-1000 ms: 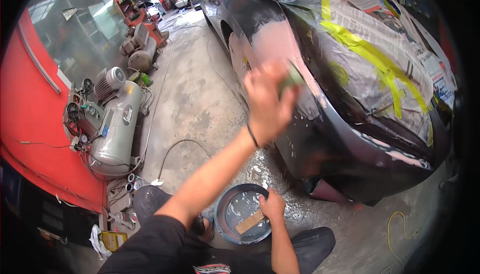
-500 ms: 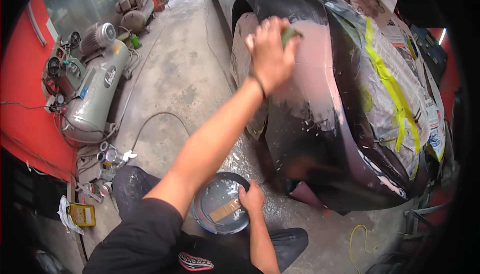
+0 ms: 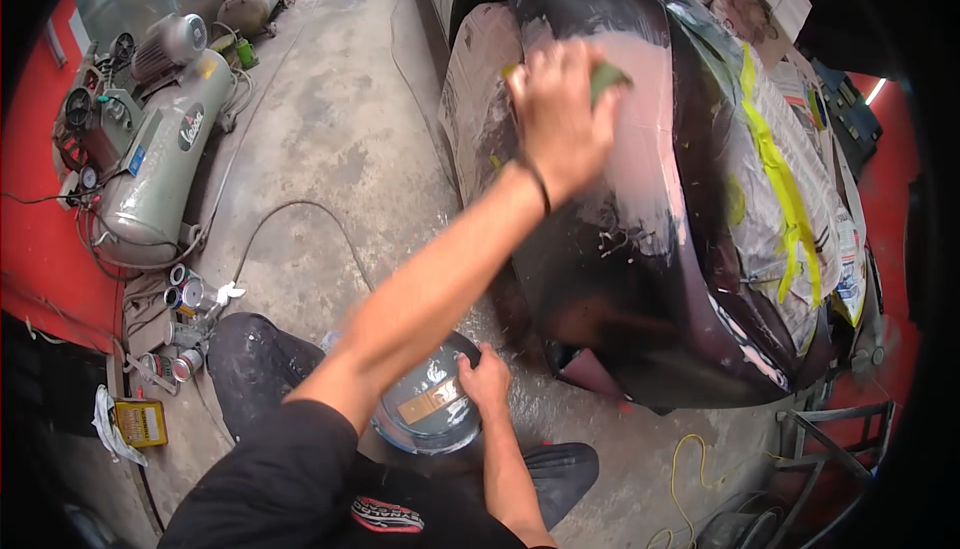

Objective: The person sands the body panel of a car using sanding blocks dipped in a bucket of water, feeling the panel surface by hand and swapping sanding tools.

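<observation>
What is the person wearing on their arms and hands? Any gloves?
No gloves: both hands are bare. The left hand has a thin black band around its wrist. The left forearm is bare up to a short black sleeve at the shoulder. The right hand and its forearm are bare too, with no band or watch showing.

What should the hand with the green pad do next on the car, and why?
Probably slide the green pad down the car panel. The left hand presses it high on the pale pink patch, while the wet panel below looks streaked and dark. The right hand rests on the water bucket, handy if the pad dries.
</observation>
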Tool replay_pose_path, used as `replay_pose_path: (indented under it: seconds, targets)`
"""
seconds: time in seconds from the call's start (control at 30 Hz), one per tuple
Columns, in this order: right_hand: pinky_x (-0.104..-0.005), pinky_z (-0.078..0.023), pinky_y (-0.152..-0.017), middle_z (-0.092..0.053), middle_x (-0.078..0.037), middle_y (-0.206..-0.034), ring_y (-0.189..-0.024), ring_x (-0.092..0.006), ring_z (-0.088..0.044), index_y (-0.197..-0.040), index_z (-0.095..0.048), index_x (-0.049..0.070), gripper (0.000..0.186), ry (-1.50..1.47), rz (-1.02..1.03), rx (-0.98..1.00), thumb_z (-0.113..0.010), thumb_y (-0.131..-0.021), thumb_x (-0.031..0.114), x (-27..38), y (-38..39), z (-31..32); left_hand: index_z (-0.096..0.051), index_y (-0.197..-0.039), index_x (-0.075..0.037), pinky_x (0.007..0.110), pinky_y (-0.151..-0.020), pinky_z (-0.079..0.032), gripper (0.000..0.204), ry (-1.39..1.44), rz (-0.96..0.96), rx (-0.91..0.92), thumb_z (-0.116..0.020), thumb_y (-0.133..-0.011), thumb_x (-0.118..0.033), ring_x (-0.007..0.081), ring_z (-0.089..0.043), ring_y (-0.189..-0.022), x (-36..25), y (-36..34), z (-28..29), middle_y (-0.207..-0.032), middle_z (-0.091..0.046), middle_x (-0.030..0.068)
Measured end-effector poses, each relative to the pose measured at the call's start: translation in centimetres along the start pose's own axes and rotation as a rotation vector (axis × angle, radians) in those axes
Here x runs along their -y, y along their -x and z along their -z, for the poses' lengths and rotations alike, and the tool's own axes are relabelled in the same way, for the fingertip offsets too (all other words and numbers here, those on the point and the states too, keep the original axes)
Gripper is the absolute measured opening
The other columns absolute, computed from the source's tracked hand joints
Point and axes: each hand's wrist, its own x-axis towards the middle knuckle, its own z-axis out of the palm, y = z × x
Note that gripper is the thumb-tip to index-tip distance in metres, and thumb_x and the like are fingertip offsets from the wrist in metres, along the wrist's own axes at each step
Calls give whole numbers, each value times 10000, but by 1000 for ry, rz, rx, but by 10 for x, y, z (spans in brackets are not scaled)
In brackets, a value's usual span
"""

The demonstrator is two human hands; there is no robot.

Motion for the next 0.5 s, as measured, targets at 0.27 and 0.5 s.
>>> replay_pose_path:
  seconds: [0.27,0.5]
  targets:
    - [-568,-595,-1025,-789,-324,-1221,-1151,-509,-760,-1284,-759,-2,502,5,2,-52,-795,-960,380,-1,3,-3,-693,-1359,-132,552,-1167,-356,450,280,-409,-1,-810,-930,-202,347,-611,-1306,2,-6,-16,-1386,-707,112]
    - [-559,-592,-1025,-793,-280,-1245,-1171,-502,-752,-1317,-750,24,485,-12,-69,5,-787,-977,368,7,5,8,-731,-1373,-138,489,-1170,-384,505,146,-445,75,-877,-891,-97,324,-674,-1263,71,30,11,-1401,-733,116]
